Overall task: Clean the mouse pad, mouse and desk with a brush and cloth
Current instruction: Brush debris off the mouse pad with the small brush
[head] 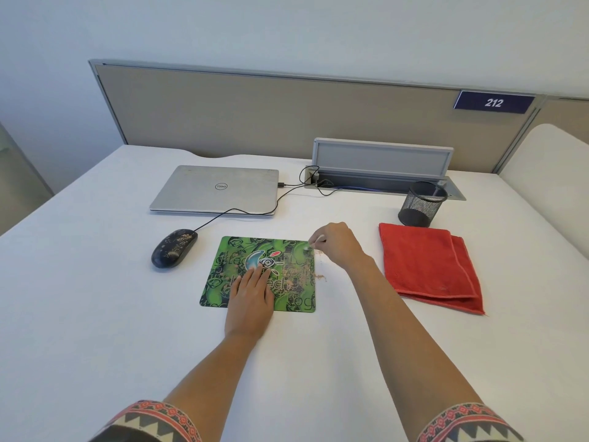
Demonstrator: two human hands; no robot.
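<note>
A green patterned mouse pad (229, 269) lies on the white desk (95, 298), with brownish crumbs on its right half and a few just off its right edge. My left hand (250, 301) rests flat on the pad's lower middle, fingers together. My right hand (338, 245) hovers at the pad's top right corner, pinching a small pale brush (314, 244) whose tip touches the pad. A black wired mouse (173, 252), speckled with crumbs, sits left of the pad. A folded red cloth (430, 269) lies to the right.
A shut silver laptop (215, 189) lies behind the pad, its cable and the mouse cable running to an open cable tray (382, 183). A black mesh pen cup (420, 204) stands behind the cloth. A beige partition (255, 113) closes the desk's back.
</note>
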